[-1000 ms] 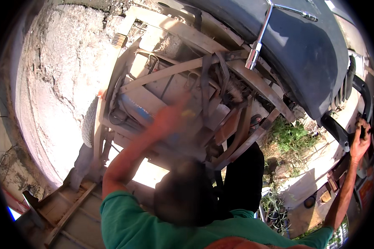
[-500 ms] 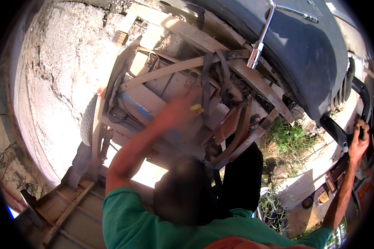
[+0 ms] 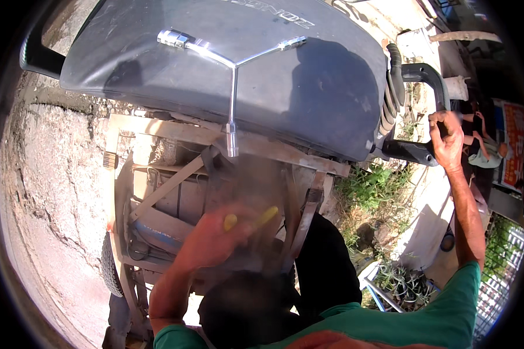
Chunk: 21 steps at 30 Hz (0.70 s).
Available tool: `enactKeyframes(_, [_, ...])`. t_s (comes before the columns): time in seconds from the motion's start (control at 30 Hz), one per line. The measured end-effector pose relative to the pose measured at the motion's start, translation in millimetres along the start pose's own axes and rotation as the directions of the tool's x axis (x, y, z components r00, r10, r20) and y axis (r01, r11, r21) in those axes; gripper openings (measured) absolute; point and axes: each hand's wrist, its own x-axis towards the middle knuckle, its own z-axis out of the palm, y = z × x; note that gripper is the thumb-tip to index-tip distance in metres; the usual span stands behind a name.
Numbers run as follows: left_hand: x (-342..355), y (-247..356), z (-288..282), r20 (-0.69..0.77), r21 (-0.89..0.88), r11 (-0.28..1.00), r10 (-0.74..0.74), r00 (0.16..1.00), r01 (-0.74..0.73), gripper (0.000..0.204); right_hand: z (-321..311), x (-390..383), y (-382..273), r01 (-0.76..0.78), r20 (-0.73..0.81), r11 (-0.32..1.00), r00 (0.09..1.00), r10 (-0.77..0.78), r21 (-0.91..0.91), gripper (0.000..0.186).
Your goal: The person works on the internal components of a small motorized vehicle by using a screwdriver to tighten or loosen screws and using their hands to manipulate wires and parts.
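Observation:
My left hand (image 3: 218, 232), blurred by motion, is closed on a yellow-handled tool (image 3: 266, 218) over the vehicle's tan frame. The tool's working end is smeared and its kind does not show. A dusty haze hangs around it. My right hand (image 3: 447, 139) grips the black curved grab handle (image 3: 429, 74) at the right of the grey-black seat (image 3: 157, 64). On the seat lies a chrome Y-shaped three-way socket wrench (image 3: 234, 96), one leg pointing toward me over the seat's edge.
The dusty frame (image 3: 172, 132) has a cross bar (image 3: 172, 189) and dark straps. A tyre (image 3: 109, 264) shows at its left, beside a rough pale wall (image 3: 52, 174). Plants (image 3: 370, 192) grow at the right. Another person (image 3: 486, 151) is at the far right.
The view has shifted, bringing the whole seat and socket wrench into sight. My left hand with the yellow-handled tool has come nearer to me. My right hand still holds the grab handle.

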Motion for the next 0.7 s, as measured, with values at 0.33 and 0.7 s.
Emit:
enactKeyframes(0.33, [198.4, 152.0, 21.0, -0.244, 0.106, 0.584, 0.8, 0.548, -0.805, 0.025, 12.9, -3.9, 26.8, -0.023, 0.036, 0.998, 0.999, 0.021, 0.055, 0.011])
enactKeyframes(0.7, [27.0, 31.4, -4.0, 0.101, 0.509, 0.562, 0.713, 0.694, -0.652, 0.032, 12.8, -14.4, 58.6, -0.06, 0.076, 0.993, 0.996, 0.053, 0.099, 0.017])
